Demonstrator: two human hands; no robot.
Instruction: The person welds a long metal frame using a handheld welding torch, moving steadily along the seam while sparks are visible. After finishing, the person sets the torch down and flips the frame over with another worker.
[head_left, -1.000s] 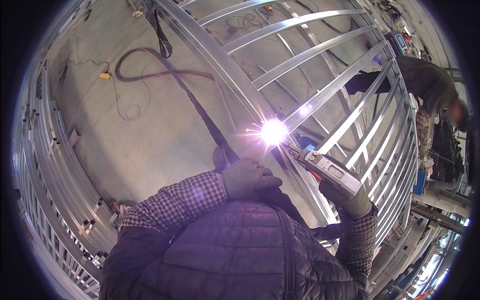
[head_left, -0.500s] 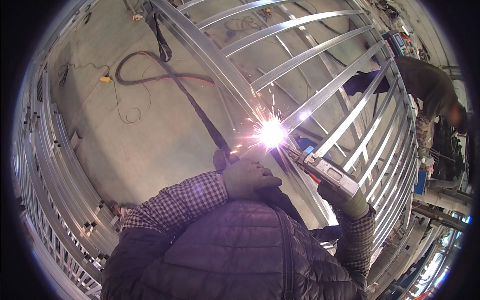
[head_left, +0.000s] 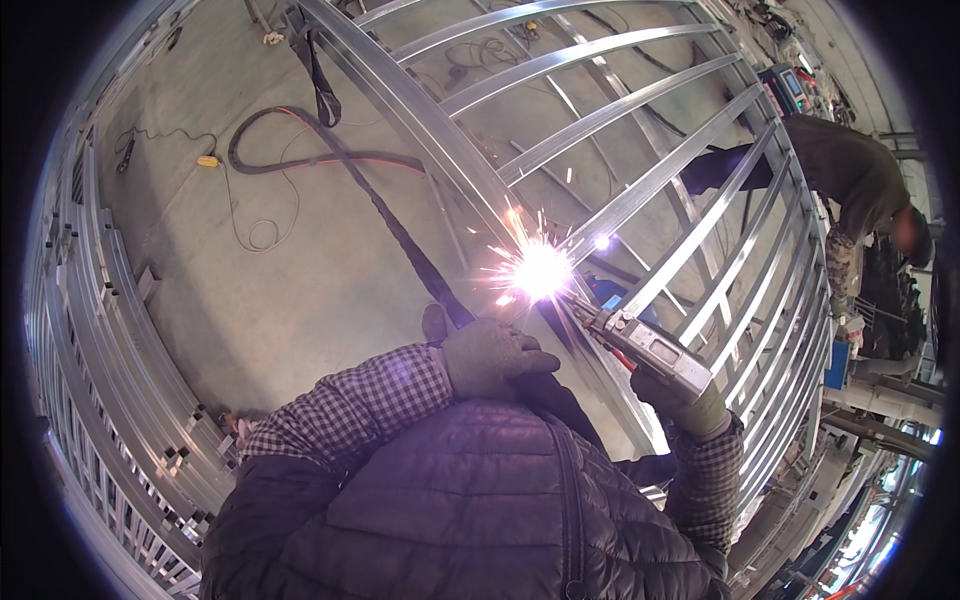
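Observation:
My right hand [head_left: 692, 408], in a grey-green work glove, is closed round the grip of a silver handheld welding gun [head_left: 655, 348]. The gun's nozzle points up and left at a metal frame [head_left: 430, 125] of square tubes. A white glare [head_left: 541, 270] with flying sparks hides the tip and the joint beneath it, where a crossbar meets the long side rail. My gloved left hand [head_left: 488, 358] is closed on a black sheathed cable [head_left: 400, 235], in front of my chest and lower left of the sparks. The cable passes under this hand.
Stacked metal frames [head_left: 125, 340] line the left side. A yellow connector [head_left: 207, 161] and thin cord lie on the floor. At the right, another person [head_left: 850, 165] bends beyond the crossbars, near a control box [head_left: 785, 90]. A blue box [head_left: 607, 292] shows beneath the frame.
The sparks have changed shape, while the glare stays at the same joint. The view has shifted slightly. Both hands keep their holds, with hardly any movement.

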